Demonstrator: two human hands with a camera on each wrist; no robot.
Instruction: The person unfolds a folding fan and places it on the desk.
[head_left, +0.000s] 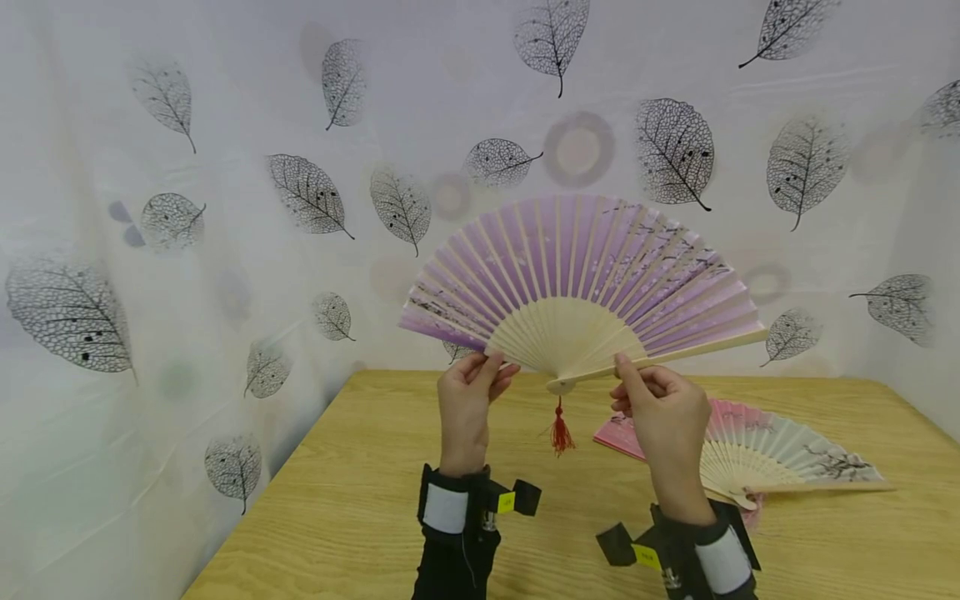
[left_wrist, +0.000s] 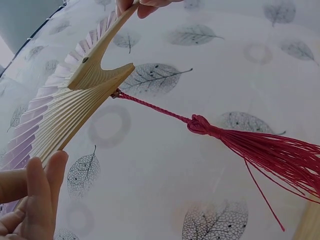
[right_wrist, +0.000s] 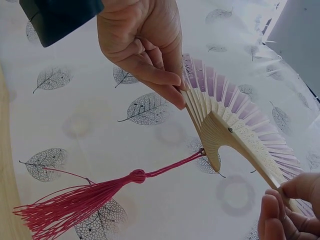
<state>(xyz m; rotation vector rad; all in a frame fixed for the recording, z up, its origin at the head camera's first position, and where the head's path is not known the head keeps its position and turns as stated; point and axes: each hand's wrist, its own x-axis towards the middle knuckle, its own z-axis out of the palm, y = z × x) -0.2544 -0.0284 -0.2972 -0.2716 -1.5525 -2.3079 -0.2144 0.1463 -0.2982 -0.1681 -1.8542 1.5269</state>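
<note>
A purple folding fan with pale wooden ribs and a blossom print is spread wide above the table. My left hand pinches its left edge between thumb and fingers. At the right guard stick, my right hand grips with thumb and curled fingers. From the pivot hangs a red tassel, seen large in the left wrist view as the tassel with its knot and cord. In the right wrist view the ribs of the fan fan out between both hands.
On the wooden table a second folding fan, pink and white with a branch print, lies partly spread behind my right hand. A white curtain printed with leaf skeletons hangs behind and at the left of the table.
</note>
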